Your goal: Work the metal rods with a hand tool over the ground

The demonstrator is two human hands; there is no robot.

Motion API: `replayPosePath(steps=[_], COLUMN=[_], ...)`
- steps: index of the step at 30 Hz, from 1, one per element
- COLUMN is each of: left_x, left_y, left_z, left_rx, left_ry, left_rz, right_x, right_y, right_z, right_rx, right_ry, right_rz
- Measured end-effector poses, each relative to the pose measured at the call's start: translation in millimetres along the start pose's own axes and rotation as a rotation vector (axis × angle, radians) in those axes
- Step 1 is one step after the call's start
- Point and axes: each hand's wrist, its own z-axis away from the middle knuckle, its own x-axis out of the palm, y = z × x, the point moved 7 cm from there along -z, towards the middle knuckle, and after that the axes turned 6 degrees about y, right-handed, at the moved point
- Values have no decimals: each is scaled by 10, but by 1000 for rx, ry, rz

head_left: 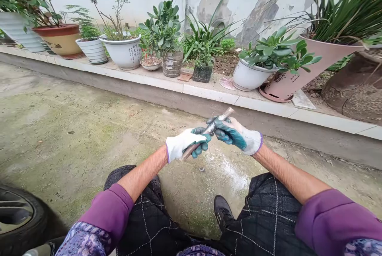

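Note:
A brown wooden stick [191, 150] slants up to the right between my hands, with a silvery wrapped band [211, 128] around its middle. My left hand [191, 143], in a white and teal work glove, is closed around the lower part of the stick. Farther up, my right hand [231, 131], gloved the same way, has its fingers on the stick by the silvery band. Whether the band is wire or tape I cannot tell. Below my hands a small round silvery thing [201, 169] rests on the ground, beside a patch of white powder [234, 172].
A tiled ledge [209, 92] crosses in front, lined with potted plants, among them a white pot [252, 75] and a tall pink pot [310, 65]. At the lower left is a car wheel [18, 216]. My shoe [223, 212] stands on the concrete ground.

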Motion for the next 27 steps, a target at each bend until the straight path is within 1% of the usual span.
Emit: replayPosePath(steps=[3, 4, 5, 6, 7, 9, 12, 14, 15, 17, 20, 22, 24, 27], left_x=[155, 195, 215, 210, 181, 84, -94, -205, -257, -353, -485, -564, -652, -781], left_y=[-117, -150, -172, -186, -190, -172, -107, -77, -71, -67, -18, 25, 57, 98], left_z=[141, 172, 186, 180, 158, 89, -17, -62, -75, -89, -117, -160, -211, -246], left_rx=[-90, -104, -110, -111, -107, -88, -59, -59, -64, -73, -32, 3, 19, 21], left_ry=[-201, -249, -269, -260, -227, -134, 12, 115, 172, 291, 463, 538, 580, 628], left_rz=[-55, -51, -38, -24, -14, -8, 9, -14, -50, -180, -521, -707, -795, -872], right_x=[40, 66, 87, 101, 107, 90, 32, 3, 2, 8, 19, 12, -7, -42], right_y=[-26, -23, -21, -22, -27, -42, -37, -34, -35, -50, -68, -59, -28, 18], right_z=[25, 28, 25, 19, 11, -7, -15, -11, -10, -7, 9, 26, 40, 56], right_rx=[-9, -5, -4, -5, -6, 4, 72, 90, 78, 6, -148, -222, -239, -193], right_ry=[-83, -113, -127, -124, -106, -30, 94, 134, 133, 121, 95, 80, 61, 38], right_rz=[23, 29, 34, 45, 61, 106, 210, 305, 359, 473, 661, 778, 854, 886])
